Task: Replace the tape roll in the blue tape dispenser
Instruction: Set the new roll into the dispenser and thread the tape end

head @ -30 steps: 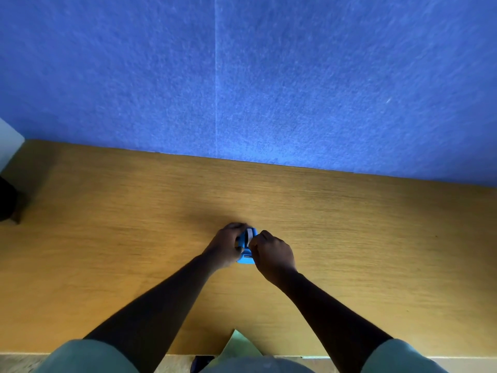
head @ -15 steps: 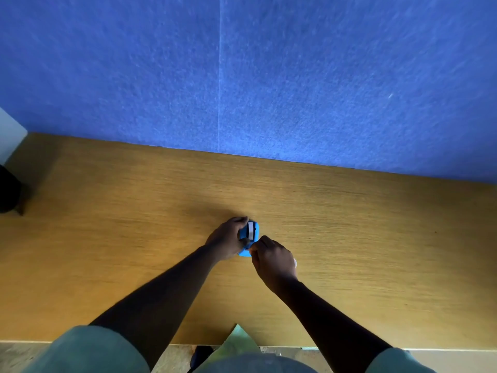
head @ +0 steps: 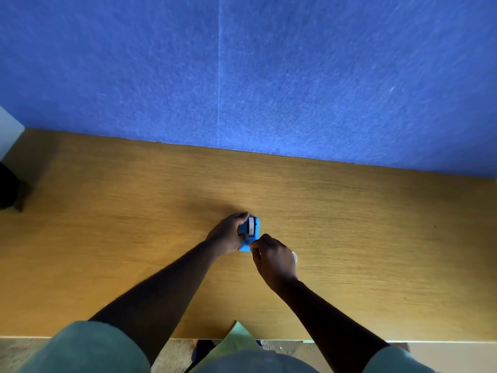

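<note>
Gripping blue tape dispenser, left hand, mid-desk

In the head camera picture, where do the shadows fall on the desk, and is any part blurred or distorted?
Head view: a soft shadow lies on the wooden desk just beyond the left hand and blue tape dispenser; the desk's far left corner is darker; the right hand and both forearms are underexposed; the desk's wood grain looks smeared; the wide lens makes the desk's back edge run slanted.

Blue felt wall panel with vertical seam; wooden desk; speckled floor
</note>
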